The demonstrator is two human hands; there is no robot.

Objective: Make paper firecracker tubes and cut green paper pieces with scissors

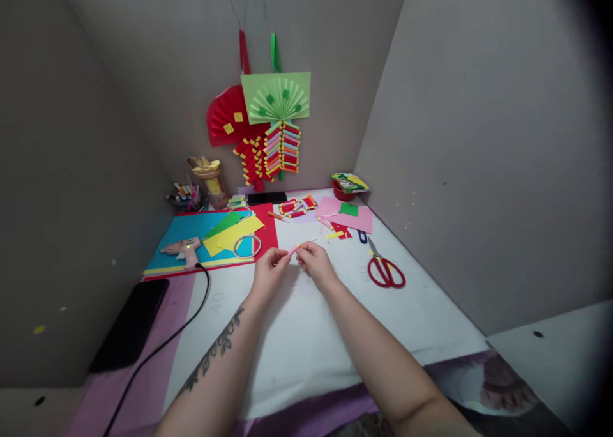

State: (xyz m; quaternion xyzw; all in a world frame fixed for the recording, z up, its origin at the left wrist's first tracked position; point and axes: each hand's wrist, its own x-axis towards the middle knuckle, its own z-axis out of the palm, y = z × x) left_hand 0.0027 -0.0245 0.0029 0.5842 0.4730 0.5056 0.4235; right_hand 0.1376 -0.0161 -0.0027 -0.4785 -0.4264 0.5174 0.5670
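Grey walls [479, 137] stand around the white-covered table [383, 347] that I'm looking at. Across its far left lies a stack of coloured sheets [168, 236], blue and red, with loose green and yellow pieces on top. Against the back wall hang two paper fans, a red fan [223, 108] partly behind a green fan [301, 85]. Over the middle of the table, the left hand [274, 268] and right hand [313, 262] nearly meet, fingertips pinched narrow. Red-handled scissors [393, 277] lie to their right; a pale pink glue gun [189, 250] rests on the sheets to their left. Beyond the hands sits a cluster of red and yellow rolls [288, 206]. Smallest is the pink paper roll [292, 250], held between both hands' fingertips, with yellow at its right end.
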